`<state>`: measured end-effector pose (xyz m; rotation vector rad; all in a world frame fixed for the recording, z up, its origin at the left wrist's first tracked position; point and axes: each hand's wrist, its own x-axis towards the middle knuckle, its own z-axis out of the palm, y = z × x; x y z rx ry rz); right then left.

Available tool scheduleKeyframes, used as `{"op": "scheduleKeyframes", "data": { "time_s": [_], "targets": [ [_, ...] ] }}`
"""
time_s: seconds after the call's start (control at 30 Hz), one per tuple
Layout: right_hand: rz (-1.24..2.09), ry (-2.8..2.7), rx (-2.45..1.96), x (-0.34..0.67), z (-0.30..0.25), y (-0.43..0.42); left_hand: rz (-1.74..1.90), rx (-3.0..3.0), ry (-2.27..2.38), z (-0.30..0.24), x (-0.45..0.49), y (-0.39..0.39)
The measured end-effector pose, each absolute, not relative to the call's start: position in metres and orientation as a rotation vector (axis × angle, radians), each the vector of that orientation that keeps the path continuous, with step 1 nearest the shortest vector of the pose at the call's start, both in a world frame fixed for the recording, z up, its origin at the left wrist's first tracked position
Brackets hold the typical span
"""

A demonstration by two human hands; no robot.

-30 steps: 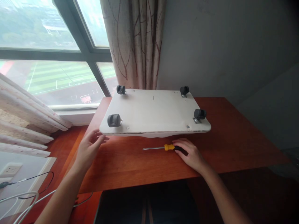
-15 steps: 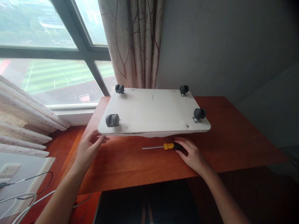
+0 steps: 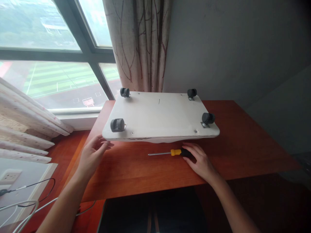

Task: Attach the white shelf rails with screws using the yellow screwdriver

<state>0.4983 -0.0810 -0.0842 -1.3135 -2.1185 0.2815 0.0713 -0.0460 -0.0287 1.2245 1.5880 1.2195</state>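
A white board [image 3: 157,113] with rounded corners rests on a wooden table, with a black caster wheel [image 3: 117,125] at each corner pointing up. My left hand [image 3: 93,153] is by the board's near left corner, fingers apart, thumb reaching inward; some fingertips are hidden at the edge. In front of the board lies a screwdriver [image 3: 176,152] with a yellow and black handle, its metal shaft pointing left. My right hand [image 3: 199,160] has thumb and fingers loosely around the handle's black end, low over the tabletop.
The wooden table [image 3: 247,142] extends to the right. A window [image 3: 60,77] and patterned curtains [image 3: 143,45] stand behind and to the left. Cables [image 3: 31,207] and a wall socket [image 3: 11,177] are at the lower left. Something dark [image 3: 153,210] sits below the table's front edge.
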Motion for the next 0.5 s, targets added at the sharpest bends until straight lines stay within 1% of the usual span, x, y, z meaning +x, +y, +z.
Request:
{"op": "scheduleKeyframes", "data": {
  "time_s": [0.2, 0.33, 0.43, 0.5],
  "targets": [
    [0.147, -2.112, -1.322, 0.506, -0.069, -0.088, 1.23, 1.243, 1.605, -0.025, 0.066, -0.041],
    [0.016, -2.055, -1.297, 0.543, -0.052, -0.099, 1.3, 1.301, 1.703, -0.019, 0.049, -0.029],
    [-0.09, -1.805, -1.481, 0.584, -0.051, -0.091, 1.295, 1.549, 1.81, -0.016, 0.037, -0.011],
    [-0.07, -1.464, -1.617, 0.608, -0.056, -0.072, 1.308, 1.773, 1.853, -0.016, 0.032, 0.007]
  ]
}}
